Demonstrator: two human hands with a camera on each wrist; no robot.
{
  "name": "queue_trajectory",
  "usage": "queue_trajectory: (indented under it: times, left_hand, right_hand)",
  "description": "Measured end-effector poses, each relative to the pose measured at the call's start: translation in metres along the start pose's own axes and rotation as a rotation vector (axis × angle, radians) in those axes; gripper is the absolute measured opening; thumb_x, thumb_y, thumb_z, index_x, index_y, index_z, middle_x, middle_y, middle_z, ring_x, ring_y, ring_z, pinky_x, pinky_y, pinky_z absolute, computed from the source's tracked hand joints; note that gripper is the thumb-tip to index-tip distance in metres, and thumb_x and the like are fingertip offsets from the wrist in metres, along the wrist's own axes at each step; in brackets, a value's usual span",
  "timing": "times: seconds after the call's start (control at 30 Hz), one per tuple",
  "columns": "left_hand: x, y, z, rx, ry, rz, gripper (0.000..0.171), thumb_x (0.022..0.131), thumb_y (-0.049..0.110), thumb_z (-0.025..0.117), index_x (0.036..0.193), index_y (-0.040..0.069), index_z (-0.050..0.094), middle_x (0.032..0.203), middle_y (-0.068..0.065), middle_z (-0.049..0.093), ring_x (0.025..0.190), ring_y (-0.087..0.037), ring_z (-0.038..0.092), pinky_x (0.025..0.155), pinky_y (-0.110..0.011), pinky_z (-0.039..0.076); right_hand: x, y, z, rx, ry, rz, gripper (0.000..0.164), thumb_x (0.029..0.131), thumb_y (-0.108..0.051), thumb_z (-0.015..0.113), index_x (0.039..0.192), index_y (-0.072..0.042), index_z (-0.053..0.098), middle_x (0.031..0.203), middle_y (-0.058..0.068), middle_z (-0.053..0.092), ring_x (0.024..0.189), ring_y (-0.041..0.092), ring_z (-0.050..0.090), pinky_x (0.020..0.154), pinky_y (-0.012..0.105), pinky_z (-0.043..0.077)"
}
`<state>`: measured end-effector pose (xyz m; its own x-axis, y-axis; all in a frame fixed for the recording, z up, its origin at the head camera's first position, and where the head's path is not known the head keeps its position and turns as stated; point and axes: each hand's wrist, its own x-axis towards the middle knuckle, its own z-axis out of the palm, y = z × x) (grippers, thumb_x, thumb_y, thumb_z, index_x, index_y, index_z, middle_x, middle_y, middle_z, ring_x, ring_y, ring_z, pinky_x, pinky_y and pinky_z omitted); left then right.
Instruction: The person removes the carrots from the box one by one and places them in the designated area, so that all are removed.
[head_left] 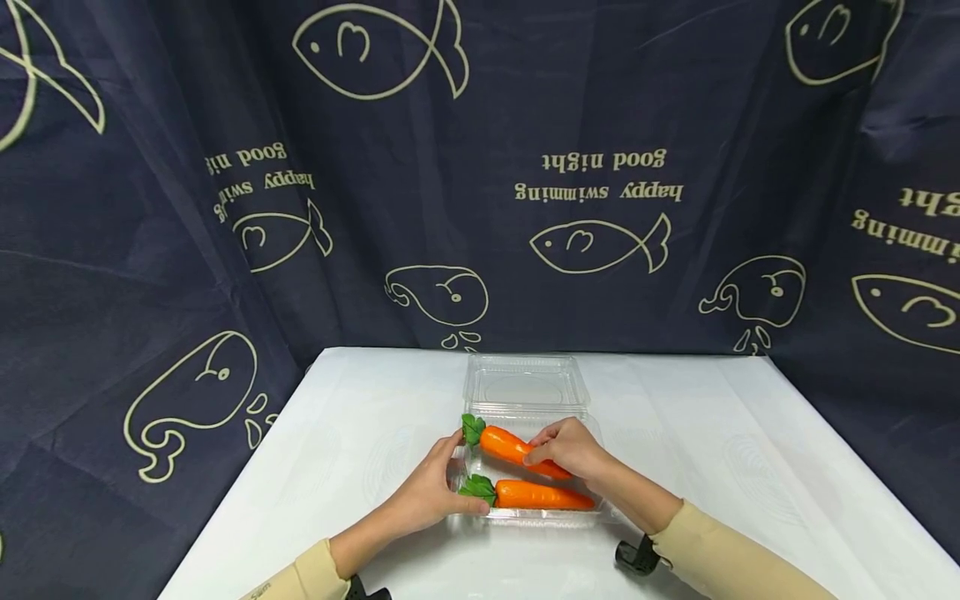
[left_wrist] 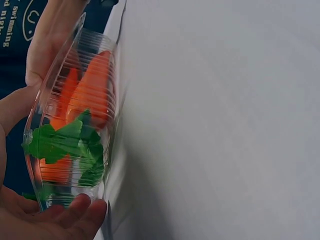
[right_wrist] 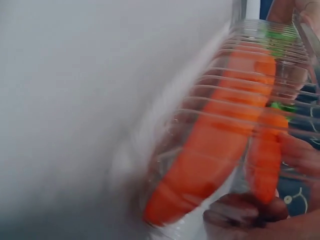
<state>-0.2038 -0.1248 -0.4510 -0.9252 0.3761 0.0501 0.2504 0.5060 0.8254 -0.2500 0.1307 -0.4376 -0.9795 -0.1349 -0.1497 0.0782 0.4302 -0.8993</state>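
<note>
A clear plastic clamshell box (head_left: 543, 518) stands on the white table with its lid (head_left: 528, 382) folded back, away from me. Inside, along the near wall, lies an orange carrot (head_left: 543, 495) with green leaves at its left end. My right hand (head_left: 573, 450) pinches a second carrot (head_left: 501, 444) by its narrower right part; this one slants over the box, leaves to the left. Its tip is partly behind the hand. At the box's left end, my left hand (head_left: 431, 492) grips the wall, thumb at the near corner. Through the ribbed side, green leaves (left_wrist: 90, 150) show in the left wrist view.
The white table (head_left: 697, 450) spreads around the box. A dark blue curtain (head_left: 495, 175) with fish and whale drawings hangs behind it and at both sides. A black wrist strap piece (head_left: 637, 557) sits at my right cuff.
</note>
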Motion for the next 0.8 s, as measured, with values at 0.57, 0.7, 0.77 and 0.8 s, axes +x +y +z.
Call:
queue_trajectory:
  times: [0.57,0.7,0.77,0.8]
  left_hand:
    - [0.001,-0.003,0.000,0.017,-0.001,0.029,0.117,0.072,0.036,0.092,0.159,0.000,0.021,0.155,-0.017,0.037,0.126,-0.031,0.055,0.090,-0.033,0.050]
    - [0.001,-0.003,0.000,0.026,0.001,0.031,0.117,0.072,0.036,0.092,0.158,-0.001,0.022,0.154,-0.017,0.038,0.125,-0.030,0.055,0.090,-0.033,0.049]
    - [0.001,-0.003,0.000,0.033,0.000,0.029,0.118,0.072,0.037,0.092,0.158,-0.002,0.022,0.154,-0.017,0.038,0.124,-0.030,0.055,0.089,-0.032,0.049]
    - [0.001,-0.003,0.000,0.037,0.000,0.028,0.118,0.072,0.037,0.092,0.158,-0.002,0.022,0.154,-0.016,0.038,0.124,-0.029,0.055,0.089,-0.032,0.049]
  right_hand:
    - [-0.002,-0.017,-0.029,0.050,0.005,-0.005,0.018,0.070,-0.009,0.084,0.082,-0.003,0.074,0.082,0.006,0.072,0.072,0.020,0.063,0.061,0.030,0.051]
    - [-0.002,-0.019,-0.042,0.045,0.027,-0.005,0.017,0.071,-0.009,0.083,0.084,-0.002,0.073,0.084,0.007,0.071,0.072,0.019,0.063,0.062,0.029,0.052]
    - [-0.002,-0.019,-0.048,0.047,0.039,-0.008,0.018,0.072,-0.009,0.083,0.085,-0.002,0.073,0.086,0.006,0.072,0.072,0.018,0.063,0.062,0.029,0.052]
    - [-0.002,-0.019,-0.052,0.049,0.043,-0.009,0.018,0.072,-0.009,0.083,0.086,-0.002,0.074,0.086,0.006,0.073,0.073,0.018,0.063,0.062,0.029,0.052]
